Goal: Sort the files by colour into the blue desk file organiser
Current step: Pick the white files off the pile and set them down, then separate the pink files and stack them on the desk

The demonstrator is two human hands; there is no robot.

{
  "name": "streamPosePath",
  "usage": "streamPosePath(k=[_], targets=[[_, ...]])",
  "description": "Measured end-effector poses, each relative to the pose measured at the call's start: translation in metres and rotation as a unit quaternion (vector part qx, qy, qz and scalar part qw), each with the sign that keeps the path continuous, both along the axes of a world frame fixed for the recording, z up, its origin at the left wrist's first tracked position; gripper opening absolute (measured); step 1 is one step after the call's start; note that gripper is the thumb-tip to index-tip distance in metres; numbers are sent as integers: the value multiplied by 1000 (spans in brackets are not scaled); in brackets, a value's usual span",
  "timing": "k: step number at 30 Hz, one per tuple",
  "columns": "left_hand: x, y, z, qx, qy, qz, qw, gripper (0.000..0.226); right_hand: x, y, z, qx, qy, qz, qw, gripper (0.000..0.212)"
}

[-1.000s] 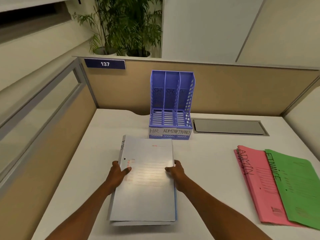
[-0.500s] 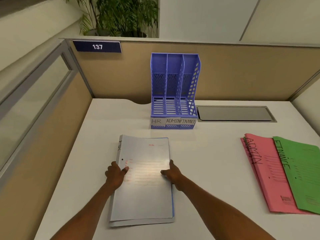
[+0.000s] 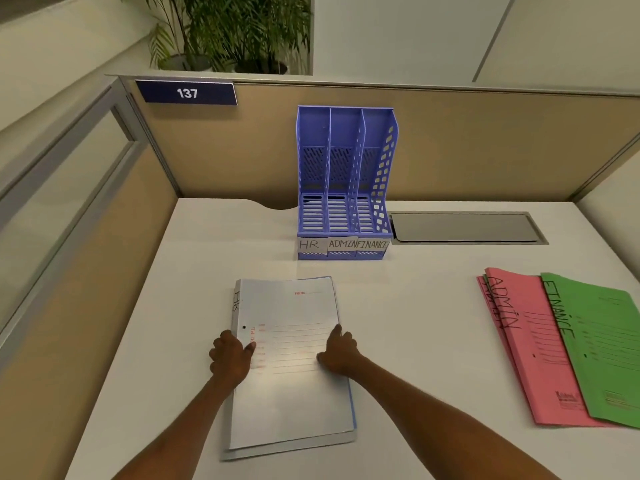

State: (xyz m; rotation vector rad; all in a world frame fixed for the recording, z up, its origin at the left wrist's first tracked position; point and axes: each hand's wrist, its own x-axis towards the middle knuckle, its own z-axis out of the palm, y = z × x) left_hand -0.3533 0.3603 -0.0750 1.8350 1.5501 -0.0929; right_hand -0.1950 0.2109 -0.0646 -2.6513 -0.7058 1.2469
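Note:
A stack of pale blue-white files (image 3: 294, 393) marked HR lies flat on the desk in front of me. My left hand (image 3: 230, 358) grips its left edge, thumb on the cover. My right hand (image 3: 337, 355) holds the right edge, fingers curled at the side. The blue desk file organiser (image 3: 346, 216) stands upright at the back against the partition. Its three slots are labelled HR, ADMIN and FINANCE, and all hold nothing. Pink files (image 3: 526, 344) marked ADMIN lie at the right, partly under green files (image 3: 609, 348) marked FINANCE.
A grey cable hatch (image 3: 464, 227) is set into the white desk (image 3: 194, 271) right of the organiser. Tan partitions (image 3: 485, 147) close the back and both sides. A 137 sign (image 3: 187, 93) and potted plants (image 3: 235, 32) sit above the back partition.
The gap between the HR stack and the organiser has widened as the stack came slightly toward me. Both hands kept their hold on its edges. My view shifted a little.

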Motion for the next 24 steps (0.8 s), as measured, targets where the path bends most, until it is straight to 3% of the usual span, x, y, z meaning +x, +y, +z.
streamPosePath(k=[8, 13, 20, 24], targets=[[4, 4, -4, 21, 31, -6, 999, 48, 4, -5, 15, 16, 41, 34, 998, 87], [15, -13, 12, 99, 77, -27, 992, 35, 8, -19, 16, 14, 27, 46, 998, 77], [46, -37, 31, 186, 101, -164, 963, 52, 25, -42, 23, 74, 45, -33, 996, 56], [83, -58, 37, 189, 57, -223, 955, 60, 41, -70, 33, 105, 51, -105, 988, 66]])
